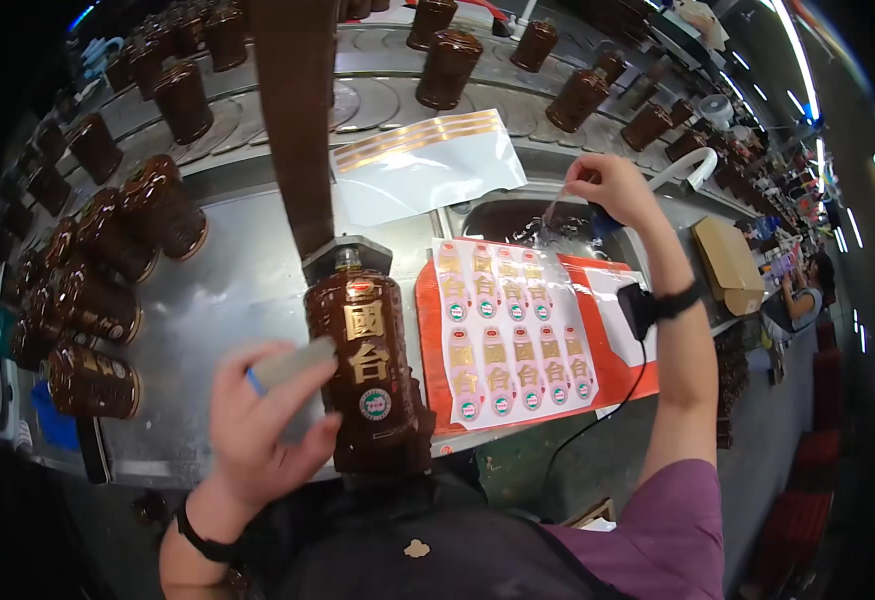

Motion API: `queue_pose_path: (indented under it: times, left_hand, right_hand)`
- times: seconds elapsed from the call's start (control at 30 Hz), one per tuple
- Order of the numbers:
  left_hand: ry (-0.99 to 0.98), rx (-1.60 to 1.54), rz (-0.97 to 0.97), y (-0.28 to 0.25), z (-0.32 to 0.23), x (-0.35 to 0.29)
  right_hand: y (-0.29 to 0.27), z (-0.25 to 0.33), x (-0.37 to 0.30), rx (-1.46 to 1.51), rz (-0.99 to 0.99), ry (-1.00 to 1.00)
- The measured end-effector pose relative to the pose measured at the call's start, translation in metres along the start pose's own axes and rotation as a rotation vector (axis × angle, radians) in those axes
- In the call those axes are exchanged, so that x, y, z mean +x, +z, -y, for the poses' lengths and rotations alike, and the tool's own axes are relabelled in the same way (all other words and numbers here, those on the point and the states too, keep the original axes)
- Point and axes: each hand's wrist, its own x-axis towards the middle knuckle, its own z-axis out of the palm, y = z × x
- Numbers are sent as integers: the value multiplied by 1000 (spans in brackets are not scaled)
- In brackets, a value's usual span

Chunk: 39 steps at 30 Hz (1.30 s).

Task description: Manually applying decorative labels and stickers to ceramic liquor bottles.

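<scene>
A brown glossy bottle point(358, 340) with gold characters and a round green emblem is in front of me, its neck against a dark holder point(348, 258). My left hand point(268, 420) is beside its left side, blurred by motion, fingers apart. A grey sleeve with a blue band covers one finger point(298, 367). My right hand point(608, 190) pinches a thin clear strip of film point(552, 216) above a dark basin of water point(498, 220). Between the bottle and the basin lies a white sheet point(518, 338) bearing rows of gold labels, on an orange-red mat point(432, 350).
Several brown bottles point(98, 300) stand at the left on the metal table point(248, 230). More bottles point(448, 70) ride a conveyor point(378, 95) behind. A white sheet with gold stripes point(428, 165) lies at the back. A tap point(693, 165), a cardboard box point(728, 265) and another person point(798, 300) are at right.
</scene>
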Motion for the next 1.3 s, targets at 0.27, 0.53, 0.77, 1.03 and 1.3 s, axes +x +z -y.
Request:
queue_pose_path:
  times: [0.27,0.53,0.77,1.03,1.3]
  left_hand:
    - [-35,-236,47,8,-37,94]
    - [-68,-462,20,19,-37,80]
    - [-121,-374,-178,22,-41,64]
    - [-328,-1174,11,10,-54,57]
    - [-257,-738,-6,12,-36,-2]
  right_hand:
    - [-57,175,-83,221,201,-644]
    - [-27,201,-107,494,96,-576]
    - [50,195,-138,922,240,-185]
    - [0,201,-171,776,50,-201]
    - [29,200,-176,763,384,-112]
